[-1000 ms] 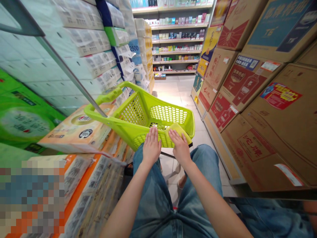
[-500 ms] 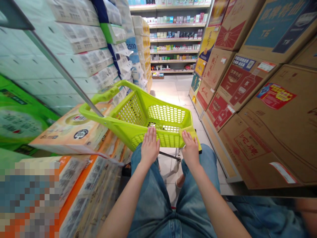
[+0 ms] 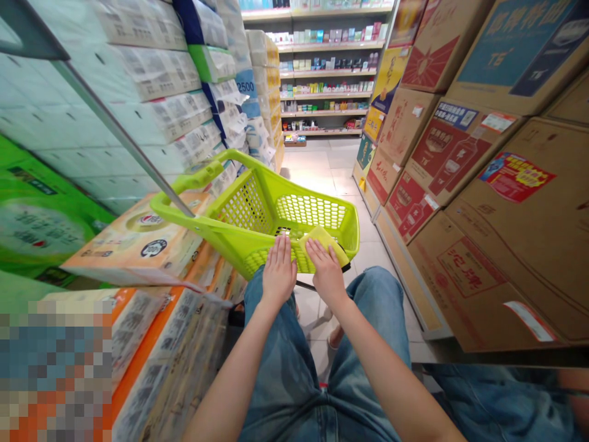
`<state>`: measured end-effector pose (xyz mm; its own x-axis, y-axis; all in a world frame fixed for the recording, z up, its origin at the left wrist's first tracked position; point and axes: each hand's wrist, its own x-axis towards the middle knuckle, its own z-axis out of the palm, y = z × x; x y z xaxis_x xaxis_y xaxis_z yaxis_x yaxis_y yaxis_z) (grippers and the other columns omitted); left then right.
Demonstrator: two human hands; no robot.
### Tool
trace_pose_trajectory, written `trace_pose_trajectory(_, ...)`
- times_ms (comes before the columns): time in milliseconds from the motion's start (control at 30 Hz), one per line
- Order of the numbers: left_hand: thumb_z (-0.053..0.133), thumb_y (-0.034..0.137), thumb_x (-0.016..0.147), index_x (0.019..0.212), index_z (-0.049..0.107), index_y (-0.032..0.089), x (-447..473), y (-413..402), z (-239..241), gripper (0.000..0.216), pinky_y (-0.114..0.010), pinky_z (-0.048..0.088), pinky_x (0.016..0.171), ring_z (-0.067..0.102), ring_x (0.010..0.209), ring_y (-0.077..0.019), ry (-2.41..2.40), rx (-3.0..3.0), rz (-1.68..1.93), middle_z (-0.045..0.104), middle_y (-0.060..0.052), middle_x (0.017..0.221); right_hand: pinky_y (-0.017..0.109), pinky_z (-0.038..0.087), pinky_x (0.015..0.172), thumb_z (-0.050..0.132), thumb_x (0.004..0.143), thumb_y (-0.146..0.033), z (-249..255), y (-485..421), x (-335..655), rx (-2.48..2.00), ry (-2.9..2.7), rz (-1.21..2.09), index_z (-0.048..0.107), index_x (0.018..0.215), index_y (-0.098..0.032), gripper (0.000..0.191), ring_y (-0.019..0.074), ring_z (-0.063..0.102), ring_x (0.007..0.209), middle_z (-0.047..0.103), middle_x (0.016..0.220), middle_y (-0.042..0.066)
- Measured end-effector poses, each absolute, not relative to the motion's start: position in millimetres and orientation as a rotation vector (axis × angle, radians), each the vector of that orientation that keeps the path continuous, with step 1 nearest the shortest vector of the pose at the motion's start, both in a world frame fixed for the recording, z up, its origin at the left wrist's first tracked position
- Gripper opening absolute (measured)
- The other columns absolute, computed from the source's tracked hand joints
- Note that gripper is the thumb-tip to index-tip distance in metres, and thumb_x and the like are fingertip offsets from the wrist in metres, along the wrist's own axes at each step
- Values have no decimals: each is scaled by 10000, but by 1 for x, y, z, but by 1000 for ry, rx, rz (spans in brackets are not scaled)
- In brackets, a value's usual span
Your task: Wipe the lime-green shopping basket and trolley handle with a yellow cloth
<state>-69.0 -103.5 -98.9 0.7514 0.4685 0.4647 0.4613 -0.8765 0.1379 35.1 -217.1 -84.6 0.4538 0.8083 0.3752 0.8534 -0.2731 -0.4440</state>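
A lime-green shopping basket (image 3: 304, 209) with perforated walls stands in front of my knees, its long metal pull rod (image 3: 119, 129) slanting to the upper left. My left hand (image 3: 280, 273) lies flat on the near wall, fingers stretched over the rim and holding nothing. At the right part of that rim, my right hand (image 3: 326, 267) presses a folded yellow cloth (image 3: 338, 245) against the green plastic. Part of the cloth is hidden under the fingers. A few black slots show in the basket's floor.
Stacked tissue packs (image 3: 170, 73) rise on the left, with an orange-white pack (image 3: 133, 239) beside the basket. Cardboard cartons (image 3: 501, 233) form a wall on the right. Product shelves (image 3: 326, 80) close the far end of the tiled aisle (image 3: 340, 178). Someone's denim (image 3: 501, 405) shows at lower right.
My right hand has slid left along the rim with the yellow cloth, from the basket's right corner toward my left hand. The left hand has stayed put.
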Motion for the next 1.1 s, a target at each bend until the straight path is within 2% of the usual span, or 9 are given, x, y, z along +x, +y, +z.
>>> trace_pose_trajectory(167,326,242,988,1567,117,93,-68,-104,-98,633,-444,253,1220,147,1527,-239,785,2936,772,244,-151,1626,477,196,1228,355,681,68,-113,-274,74,-2150,-1195,-171,387,1503,-225,873,160,310,1473,438,1544,41)
trace_pose_trajectory(300,331,235,984,1566,123,96,-67,-104,-97,634,-442,252,1220,160,1524,-244,789,2929,771,244,-148,1627,481,243,1216,364,668,54,-124,-287,89,-2199,-975,-203,434,1477,-187,847,189,349,1457,468,1520,77)
trace_pose_trajectory(500,336,238,980,1566,115,87,-67,-103,-100,645,-444,248,1222,143,1528,-236,780,2926,786,242,-158,1626,462,210,1221,400,687,59,-100,-232,47,-2241,-1068,-220,424,1481,-146,821,224,344,1459,444,1533,108)
trace_pose_trajectory(733,342,208,956,1565,138,90,-70,-103,-98,653,-455,249,1219,160,1525,-249,766,2923,753,241,-149,1628,427,178,1232,411,845,-32,-71,-173,13,-2184,-1336,-62,435,1469,-111,629,202,336,1462,409,1551,114)
trace_pose_trajectory(900,334,232,973,1570,108,106,-69,-103,-99,650,-461,250,1216,162,1525,-242,780,2927,782,248,-151,1625,436,148,1234,375,770,50,-83,-212,31,-2148,-1386,-141,399,1494,-202,767,152,320,1467,424,1549,49)
trace_pose_trajectory(1100,333,240,984,1571,93,104,-68,-103,-100,649,-449,248,1219,142,1528,-239,776,2926,784,230,-149,1631,475,181,1226,349,686,71,-111,-281,75,-2191,-1179,-189,379,1506,-232,875,156,313,1471,430,1548,40)
